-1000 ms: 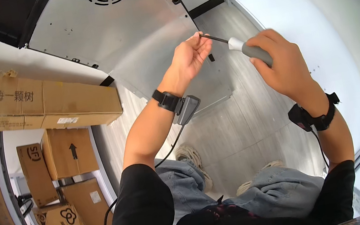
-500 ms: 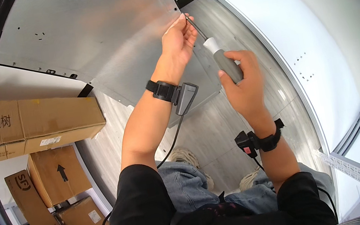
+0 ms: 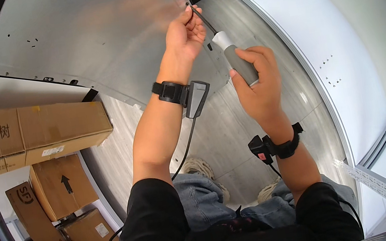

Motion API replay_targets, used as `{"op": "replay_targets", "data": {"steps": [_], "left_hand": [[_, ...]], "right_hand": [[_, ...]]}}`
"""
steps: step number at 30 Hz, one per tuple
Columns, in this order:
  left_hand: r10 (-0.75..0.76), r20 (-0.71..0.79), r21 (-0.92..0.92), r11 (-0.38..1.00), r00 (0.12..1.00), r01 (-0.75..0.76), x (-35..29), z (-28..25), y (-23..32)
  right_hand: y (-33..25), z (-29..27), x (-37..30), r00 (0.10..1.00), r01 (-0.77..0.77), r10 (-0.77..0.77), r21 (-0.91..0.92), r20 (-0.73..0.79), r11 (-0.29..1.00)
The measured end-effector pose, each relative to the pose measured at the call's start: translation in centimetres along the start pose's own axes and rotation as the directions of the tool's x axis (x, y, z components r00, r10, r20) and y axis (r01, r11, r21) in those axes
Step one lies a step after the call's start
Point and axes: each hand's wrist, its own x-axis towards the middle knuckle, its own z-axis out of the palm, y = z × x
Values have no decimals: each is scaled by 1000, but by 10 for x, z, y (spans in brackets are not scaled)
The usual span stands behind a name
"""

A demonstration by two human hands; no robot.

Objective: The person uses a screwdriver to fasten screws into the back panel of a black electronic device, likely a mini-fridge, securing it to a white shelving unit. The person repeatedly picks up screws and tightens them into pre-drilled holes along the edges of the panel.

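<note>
My right hand point(image 3: 259, 81) is wrapped around the grey handle of a screwdriver point(image 3: 240, 64) with a white collar. Its thin dark shaft slants up and left to the right edge of a large metal panel point(image 3: 102, 38). There my left hand point(image 3: 185, 32) has thumb and forefinger pinched at the screwdriver's tip, close to a small hole in the panel edge. Whatever those fingertips hold is hidden or too small to make out. The other left fingers curl loosely beside the shaft.
Long and smaller cardboard boxes point(image 3: 63, 124) fill the left side, some on a shelf. A white shelf point(image 3: 298, 16) curves along the right, with several tiny dark bits point(image 3: 333, 81) on it. Cables run from both wrist straps. My shoes point(image 3: 198, 168) stand on the grey floor point(image 3: 228, 150).
Both hands and the screwdriver have shifted slightly up and left. The screwdriver's tip and my left fingertips are now closer to the hole in the panel edge. The view has shifted a little.
</note>
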Motion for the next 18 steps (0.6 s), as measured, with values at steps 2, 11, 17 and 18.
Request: {"op": "replay_targets", "data": {"steps": [2, 11, 17, 18], "left_hand": [[-10, 10, -18, 1000, 1000, 10, -2, 2, 1], [-37, 10, -19, 999, 999, 38, 1, 5, 2], [-30, 69, -35, 999, 997, 33, 4, 0, 1], [-26, 44, -19, 999, 999, 27, 4, 0, 1]], "right_hand": [[0, 0, 0, 1000, 31, -31, -13, -1, 999], [-4, 1, 0, 1000, 18, -18, -3, -22, 1000], [0, 0, 4, 998, 52, -53, -27, -24, 998], [-1, 0, 4, 999, 39, -40, -25, -20, 999]]}}
